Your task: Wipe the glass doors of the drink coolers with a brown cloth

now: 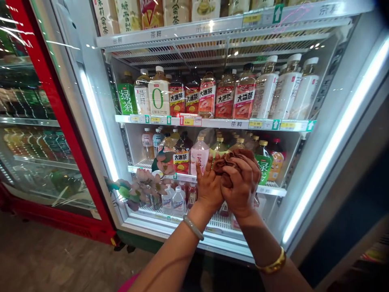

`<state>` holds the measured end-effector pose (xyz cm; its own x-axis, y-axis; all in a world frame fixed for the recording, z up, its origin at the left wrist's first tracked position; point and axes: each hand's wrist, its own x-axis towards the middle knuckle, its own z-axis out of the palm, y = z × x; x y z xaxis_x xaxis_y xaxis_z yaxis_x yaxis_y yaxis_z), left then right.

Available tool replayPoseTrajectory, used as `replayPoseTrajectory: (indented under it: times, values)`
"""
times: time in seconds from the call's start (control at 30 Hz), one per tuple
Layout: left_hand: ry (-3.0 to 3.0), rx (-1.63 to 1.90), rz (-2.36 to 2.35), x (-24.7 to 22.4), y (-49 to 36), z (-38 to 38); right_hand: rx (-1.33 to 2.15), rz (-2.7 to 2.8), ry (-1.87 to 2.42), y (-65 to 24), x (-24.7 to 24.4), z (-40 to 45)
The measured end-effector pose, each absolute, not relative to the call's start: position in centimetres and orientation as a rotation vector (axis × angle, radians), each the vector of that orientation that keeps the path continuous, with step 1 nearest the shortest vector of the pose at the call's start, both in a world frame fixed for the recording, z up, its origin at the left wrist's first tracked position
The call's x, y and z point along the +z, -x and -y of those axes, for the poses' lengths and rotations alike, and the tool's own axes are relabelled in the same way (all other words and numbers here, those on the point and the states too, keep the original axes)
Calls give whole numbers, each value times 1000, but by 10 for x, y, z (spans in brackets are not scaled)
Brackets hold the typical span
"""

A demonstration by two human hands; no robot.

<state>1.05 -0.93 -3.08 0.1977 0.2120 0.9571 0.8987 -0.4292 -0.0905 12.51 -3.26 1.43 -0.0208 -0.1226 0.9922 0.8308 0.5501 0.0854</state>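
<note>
My right hand [241,182] is closed around a crumpled brown cloth [238,157], which bunches up above its fingers, in front of the cooler's glass. Close beside it, my left hand [209,186] has its fingers stretched upward and apart, with nothing in it. The two hands touch or nearly touch near their wrists. A lotus-flower decal [148,180] shows on the glass door to the left. Behind the hands stand a pink bottle [199,152] and a green-labelled bottle [263,162]. Whether the left fingertips touch the glass I cannot tell.
Several bottled drinks line the cooler's shelves, including one marked 0 [159,95]. A bright light strip [337,142] runs down the right side. To the left stands another cooler with a red frame [65,134], above a brown floor [69,259].
</note>
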Motion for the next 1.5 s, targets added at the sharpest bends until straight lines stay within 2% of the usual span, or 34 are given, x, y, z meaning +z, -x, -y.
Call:
replayPoseTrajectory:
  times: [0.23, 0.5, 0.73, 0.97, 1.2, 1.5]
  values:
    - [1820, -1247, 1067, -23, -13, 14, -951, 1256, 672, -203, 37, 28]
    - [1749, -1318, 1055, -28, -27, 9, -899, 1466, 671, -151, 18, 38]
    - [1765, -1289, 1102, -23, -29, 13, -943, 1312, 679, -211, 33, 34]
    - [1740, -1360, 1081, -21, -35, 10, -903, 1485, 697, -157, 19, 43]
    - [1937, -1223, 985, -13, -39, 23, -899, 1272, 730, -224, 29, 33]
    - [2031, -1225, 1070, -13, -49, 31, -878, 1454, 887, -186, 22, 50]
